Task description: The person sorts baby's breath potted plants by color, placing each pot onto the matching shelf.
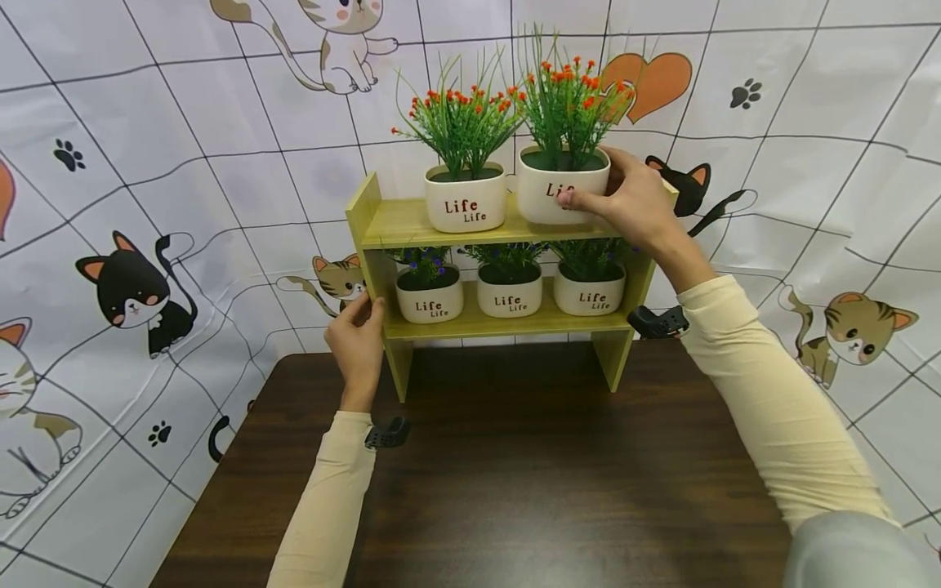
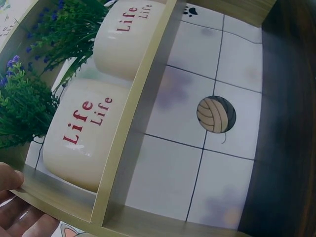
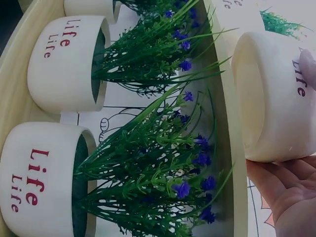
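My right hand [image 1: 638,200] grips a white oval potted plant [image 1: 544,200] with orange flowers, thumb across its front and fingers round its right side. This pot is over the right part of the upper board; its hollow underside [image 3: 249,98] shows in the right wrist view. A second orange-flowered potted plant [image 1: 465,208] stands to its left on the same board. At the shelf's left side, my left hand [image 1: 358,339] pinches the edge of the side panel [image 2: 54,210], thumb inside and fingers outside. The two-tier wooden shelf [image 1: 507,327] stands upright at the table's back.
Three white potted plants with purple flowers line the lower board: left pot [image 1: 430,304], middle pot [image 1: 510,294] and right pot [image 1: 590,296]. Behind the shelf hangs a white wall covering [image 1: 243,196] with cartoon cats. The dark wooden table [image 1: 559,482] extends in front.
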Demonstrator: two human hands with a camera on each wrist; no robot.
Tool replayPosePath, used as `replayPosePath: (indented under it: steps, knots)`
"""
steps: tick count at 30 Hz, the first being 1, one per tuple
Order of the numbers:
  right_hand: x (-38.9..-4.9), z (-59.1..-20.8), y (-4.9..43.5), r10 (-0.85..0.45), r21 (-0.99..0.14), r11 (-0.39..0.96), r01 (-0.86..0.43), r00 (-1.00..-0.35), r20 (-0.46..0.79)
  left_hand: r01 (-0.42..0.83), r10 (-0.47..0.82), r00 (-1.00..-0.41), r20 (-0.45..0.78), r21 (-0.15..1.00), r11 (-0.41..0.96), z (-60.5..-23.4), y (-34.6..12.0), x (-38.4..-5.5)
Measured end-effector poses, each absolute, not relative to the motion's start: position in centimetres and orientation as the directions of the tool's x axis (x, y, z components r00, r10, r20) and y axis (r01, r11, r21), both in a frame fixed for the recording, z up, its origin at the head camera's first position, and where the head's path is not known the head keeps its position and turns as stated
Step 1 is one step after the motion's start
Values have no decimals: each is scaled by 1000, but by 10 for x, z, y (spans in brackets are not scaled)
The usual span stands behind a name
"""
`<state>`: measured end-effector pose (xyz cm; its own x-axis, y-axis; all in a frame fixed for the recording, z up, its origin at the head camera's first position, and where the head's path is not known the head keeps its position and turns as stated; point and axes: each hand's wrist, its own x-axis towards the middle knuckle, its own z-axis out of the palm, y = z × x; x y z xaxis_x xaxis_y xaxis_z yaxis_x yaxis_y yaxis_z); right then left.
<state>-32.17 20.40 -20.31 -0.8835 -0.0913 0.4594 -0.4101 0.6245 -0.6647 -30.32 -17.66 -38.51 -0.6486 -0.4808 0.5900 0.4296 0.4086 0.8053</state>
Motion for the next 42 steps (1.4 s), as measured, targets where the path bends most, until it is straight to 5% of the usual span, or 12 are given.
replayPosePath:
  steps: [42]
  knots:
    - [-345,-203,196,-153,-650,699,-298,-950,271,438,-481,-654,584,810,389,-387,-177,-305]
